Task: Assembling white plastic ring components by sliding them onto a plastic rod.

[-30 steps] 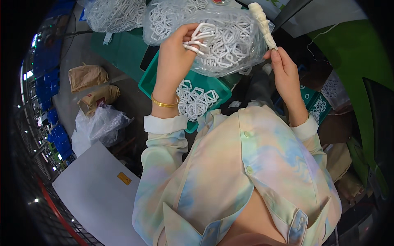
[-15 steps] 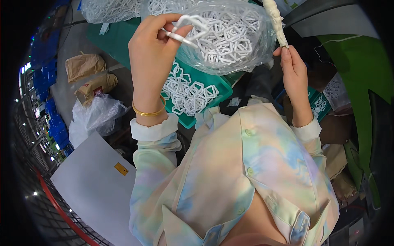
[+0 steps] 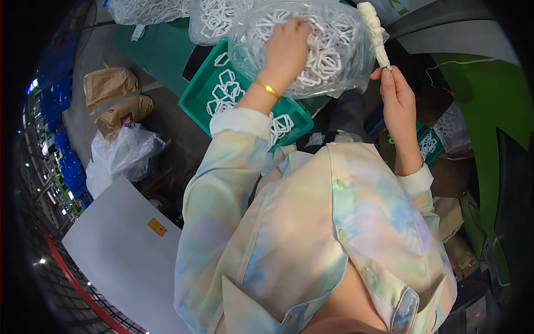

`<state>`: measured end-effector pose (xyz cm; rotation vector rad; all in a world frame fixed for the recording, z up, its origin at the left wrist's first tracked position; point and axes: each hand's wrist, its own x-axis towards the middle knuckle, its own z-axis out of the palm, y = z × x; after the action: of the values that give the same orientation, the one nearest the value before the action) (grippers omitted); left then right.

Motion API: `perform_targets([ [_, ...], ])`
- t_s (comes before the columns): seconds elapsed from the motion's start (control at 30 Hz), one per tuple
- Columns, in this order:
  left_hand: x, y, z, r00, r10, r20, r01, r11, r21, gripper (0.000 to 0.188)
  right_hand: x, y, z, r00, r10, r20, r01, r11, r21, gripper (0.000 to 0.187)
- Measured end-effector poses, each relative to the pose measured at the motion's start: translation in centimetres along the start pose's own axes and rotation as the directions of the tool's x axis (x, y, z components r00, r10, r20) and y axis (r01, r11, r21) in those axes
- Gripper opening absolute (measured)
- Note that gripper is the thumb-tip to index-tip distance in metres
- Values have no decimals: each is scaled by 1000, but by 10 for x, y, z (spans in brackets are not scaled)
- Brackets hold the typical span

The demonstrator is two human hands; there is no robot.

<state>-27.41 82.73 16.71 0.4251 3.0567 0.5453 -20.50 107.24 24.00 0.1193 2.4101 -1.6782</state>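
Note:
My left hand (image 3: 288, 49) reaches over a clear plastic bag (image 3: 240, 53) full of white plastic frames (image 3: 327, 60), many-sided rings with hollow middles. Its fingertips are among the frames and smeared by motion, so whether they grip one does not show. Held upright at the right, a lumpy cream-coloured stick (image 3: 373, 32) is pinched at its lower end by my right hand (image 3: 397, 92). Below my left forearm stands a green tray (image 3: 193, 102) with more white frames in it, partly hidden by my sleeve.
Further bags of white frames (image 3: 214, 21) lie at the far left. Brown paper packages (image 3: 111, 85) and a crumpled plastic bag (image 3: 127, 153) sit on the floor at left, above a pale grey panel (image 3: 122, 239). A green machine part (image 3: 481, 94) stands at right.
My left hand has moved right from above the tray into the bag; the white frames it held no longer show in it. My right hand keeps the stick nearly still.

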Motion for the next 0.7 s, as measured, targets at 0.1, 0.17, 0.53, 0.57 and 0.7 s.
perform_targets([
  [0.1,28,8,-14,990,-110,-90,114,993,44,46,-2,-1,-1,1000,20,-13,-19,1000,20,32],
  [0.17,31,14,-3,976,-190,-101,197,978,64,44,-4,-1,0,1000,4,-28,-3,1000,31,32],
  [0.53,31,-1,-2,971,50,-232,3,975,221,47,-6,-5,1,997,-70,-20,69,998,-7,32],
  [0.57,34,0,-5,943,26,-332,49,975,216,36,-7,-6,0,997,-75,-20,75,997,-6,32],
  [0.7,16,1,27,981,162,-104,-145,978,153,60,-10,-4,0,999,-35,1,35,999,-1,31],
])
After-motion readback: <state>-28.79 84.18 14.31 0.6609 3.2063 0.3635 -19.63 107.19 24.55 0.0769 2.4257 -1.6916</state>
